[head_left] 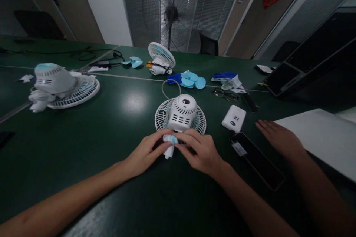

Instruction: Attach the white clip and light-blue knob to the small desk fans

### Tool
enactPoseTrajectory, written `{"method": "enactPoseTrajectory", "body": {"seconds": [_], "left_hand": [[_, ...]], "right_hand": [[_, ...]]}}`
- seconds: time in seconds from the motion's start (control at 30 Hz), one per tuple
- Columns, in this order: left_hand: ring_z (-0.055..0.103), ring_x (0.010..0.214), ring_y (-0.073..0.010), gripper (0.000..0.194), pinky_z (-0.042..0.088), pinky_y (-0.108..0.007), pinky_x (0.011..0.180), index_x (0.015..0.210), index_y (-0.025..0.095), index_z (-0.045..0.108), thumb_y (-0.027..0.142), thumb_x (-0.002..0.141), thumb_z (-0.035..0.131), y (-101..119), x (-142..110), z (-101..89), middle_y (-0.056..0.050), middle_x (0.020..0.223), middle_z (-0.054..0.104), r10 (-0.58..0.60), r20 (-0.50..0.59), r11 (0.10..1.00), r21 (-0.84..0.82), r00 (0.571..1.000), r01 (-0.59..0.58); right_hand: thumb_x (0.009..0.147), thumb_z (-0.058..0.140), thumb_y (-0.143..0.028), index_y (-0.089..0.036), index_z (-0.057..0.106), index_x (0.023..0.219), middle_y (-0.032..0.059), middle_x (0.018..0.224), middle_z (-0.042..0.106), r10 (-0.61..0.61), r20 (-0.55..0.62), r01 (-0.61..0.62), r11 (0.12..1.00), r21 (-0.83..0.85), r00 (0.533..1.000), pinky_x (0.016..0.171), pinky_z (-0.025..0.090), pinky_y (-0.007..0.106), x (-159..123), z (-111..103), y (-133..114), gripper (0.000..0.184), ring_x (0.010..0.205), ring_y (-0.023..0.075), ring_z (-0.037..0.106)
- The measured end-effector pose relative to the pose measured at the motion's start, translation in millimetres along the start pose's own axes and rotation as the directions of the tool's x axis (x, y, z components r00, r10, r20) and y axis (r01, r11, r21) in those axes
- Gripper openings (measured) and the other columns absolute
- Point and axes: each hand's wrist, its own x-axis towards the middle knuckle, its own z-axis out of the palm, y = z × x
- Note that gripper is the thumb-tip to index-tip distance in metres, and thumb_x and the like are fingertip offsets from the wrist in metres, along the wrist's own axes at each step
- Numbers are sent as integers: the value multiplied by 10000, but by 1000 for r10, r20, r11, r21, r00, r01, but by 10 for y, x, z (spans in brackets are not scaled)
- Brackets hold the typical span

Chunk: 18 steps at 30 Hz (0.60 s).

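Observation:
In front of me a small white fan lies on its round grille (161,117), with its slotted motor housing (182,114) facing up. A thin cable loops out behind it. On the near side of the housing is a white plastic neck piece (168,152) with a light-blue knob (173,139). My left hand (148,152) has its thumb and fingers closed around the neck piece from the left. From the right, my right hand (200,152) is closed, its fingertips at the blue knob. Fingers partly hide where the neck meets the housing.
Another person's hand (279,139) rests at the right by a white board (322,137). Nearby lie a phone (258,161), a power bank (234,118) and glasses (226,95). Two more small fans, one left (51,77) and one behind (161,57), stand near blue blades (193,79).

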Motion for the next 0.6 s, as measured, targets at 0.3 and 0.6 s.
{"method": "enactPoseTrajectory", "body": {"seconds": [0.3, 0.6], "left_hand": [[656, 924, -180, 290, 521, -287, 829, 1340, 225, 602, 334, 1075, 555, 6, -5, -5, -44, 1122, 706, -20, 4, 1000, 1, 1000, 20], [647, 912, -185, 314, 527, -297, 809, 1372, 218, 579, 316, 1077, 530, 0, -5, -1, -59, 1128, 694, -12, 14, 1000, -10, 1000, 12]], "right_hand": [[1060, 572, -279, -173, 659, 826, 12, 783, 671, 113, -106, -113, 994, 1, 988, 586, 425, 262, 61, 123, -107, 272, 665, 111, 624], [1045, 609, -255, -246, 631, 1349, 40, 1093, 731, -50, 16, 50, 999, -16, 999, 686, 539, 261, -25, -53, 92, 305, 852, 132, 698]]}}
